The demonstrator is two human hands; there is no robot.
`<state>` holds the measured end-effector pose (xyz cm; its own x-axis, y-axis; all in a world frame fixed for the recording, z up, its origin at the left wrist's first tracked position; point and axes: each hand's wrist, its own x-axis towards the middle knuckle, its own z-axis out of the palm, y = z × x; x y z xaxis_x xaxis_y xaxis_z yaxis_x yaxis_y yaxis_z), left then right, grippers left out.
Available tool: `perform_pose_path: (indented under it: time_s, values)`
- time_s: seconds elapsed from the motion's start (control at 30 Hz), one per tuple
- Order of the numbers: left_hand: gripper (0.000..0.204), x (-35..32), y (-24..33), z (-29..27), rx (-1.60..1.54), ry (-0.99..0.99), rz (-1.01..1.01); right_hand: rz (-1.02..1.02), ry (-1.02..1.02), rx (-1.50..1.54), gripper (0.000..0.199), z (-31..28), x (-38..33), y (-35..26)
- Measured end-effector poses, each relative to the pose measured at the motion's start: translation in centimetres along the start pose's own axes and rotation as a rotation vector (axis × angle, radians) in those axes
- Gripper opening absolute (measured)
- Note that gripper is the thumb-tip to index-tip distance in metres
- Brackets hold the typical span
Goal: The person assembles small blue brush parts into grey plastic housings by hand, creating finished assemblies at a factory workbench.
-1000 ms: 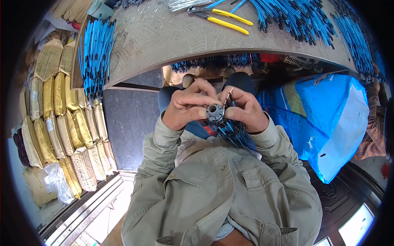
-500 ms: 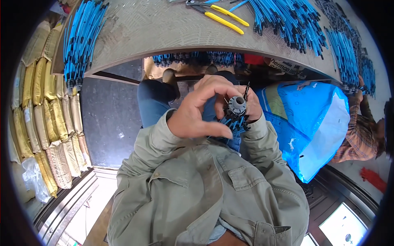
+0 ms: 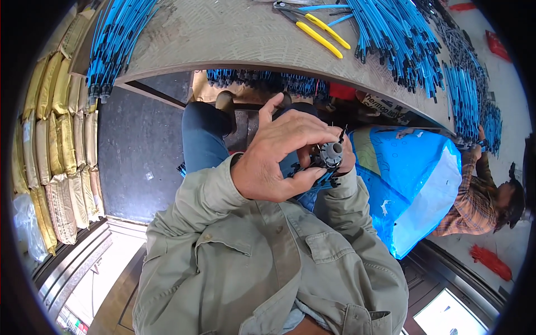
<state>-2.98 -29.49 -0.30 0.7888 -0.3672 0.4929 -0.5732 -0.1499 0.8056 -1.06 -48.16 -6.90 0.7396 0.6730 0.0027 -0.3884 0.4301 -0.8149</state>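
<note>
In front of my chest is a grey round fitting (image 3: 329,160) with a hollow centre and slots around its rim. Black prongs and thin blue tubes (image 3: 320,183) stick out below and around it. My left hand (image 3: 274,159) closes on the fitting from the left, thumb at its lower side and index finger over its top. My right hand (image 3: 348,155) wraps the bundle from the right and behind; most of its fingers are hidden. A thin black piece (image 3: 342,134) points up beside the fitting.
On the table (image 3: 218,42) ahead lie yellow-handled pliers (image 3: 319,39) and bundles of blue tubes (image 3: 399,42), with another bundle (image 3: 111,47) at the left edge. A blue plastic bag (image 3: 405,162) stands to my right, near another person (image 3: 472,195). Sacks (image 3: 61,139) are stacked at left.
My left thumb, held out apart before, has come in against the fitting, and the left hand has moved right. The whole view has shifted slightly.
</note>
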Motion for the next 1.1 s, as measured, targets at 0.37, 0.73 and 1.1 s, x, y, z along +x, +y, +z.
perform_pose_path:
  time_s: [0.37,0.73,1.1]
  values:
    - [0.042,-0.4,0.4,0.3,0.031,0.060,-0.007,0.010,0.011,0.014,0.053,0.9,0.3,-0.6]
    - [0.041,-0.2,0.2,-1.2,-0.206,-0.088,-0.137,0.012,-0.012,0.003,0.050,0.9,0.3,-0.3]
    - [0.042,-0.8,0.7,0.9,-0.007,0.076,-0.120,0.021,0.051,0.026,0.051,2.6,0.6,-1.1]
